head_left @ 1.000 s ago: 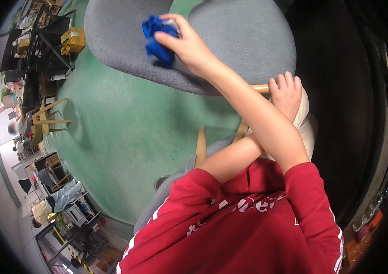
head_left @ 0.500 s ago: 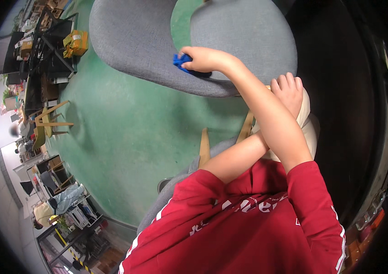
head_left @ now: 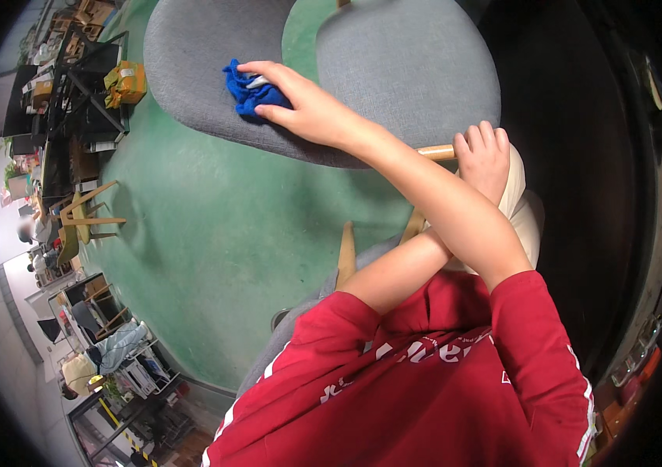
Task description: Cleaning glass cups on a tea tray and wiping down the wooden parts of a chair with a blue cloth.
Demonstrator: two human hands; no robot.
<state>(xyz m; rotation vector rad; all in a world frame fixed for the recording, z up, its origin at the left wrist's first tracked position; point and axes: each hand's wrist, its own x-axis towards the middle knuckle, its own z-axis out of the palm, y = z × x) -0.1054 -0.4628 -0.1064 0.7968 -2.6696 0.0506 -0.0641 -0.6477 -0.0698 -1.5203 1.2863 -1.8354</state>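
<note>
A grey upholstered chair is in front of me, its curved backrest (head_left: 198,47) on the left and its rounded seat (head_left: 409,78) on the right. My forearms cross. My right hand (head_left: 292,105) reaches to the left and presses a crumpled blue cloth (head_left: 257,97) onto the backrest, fingers bent over it; a small whitish piece shows among its folds. My left hand (head_left: 484,159) is closed round the end of a wooden chair leg (head_left: 436,152), above my knee in light trousers (head_left: 519,183). The leg's tip is hidden in the fingers.
Green floor (head_left: 214,249) lies beneath. A dark surface (head_left: 564,156) runs along the right. A yellow chair with wooden legs (head_left: 82,218), an orange box (head_left: 130,82), desks and people are farther left. Another grey seat (head_left: 292,335) is beside me.
My right hand has slid left along the backrest with the blue cloth, and more of the cloth shows. The chair has shifted slightly left; more of the wooden leg is visible by my left hand.
</note>
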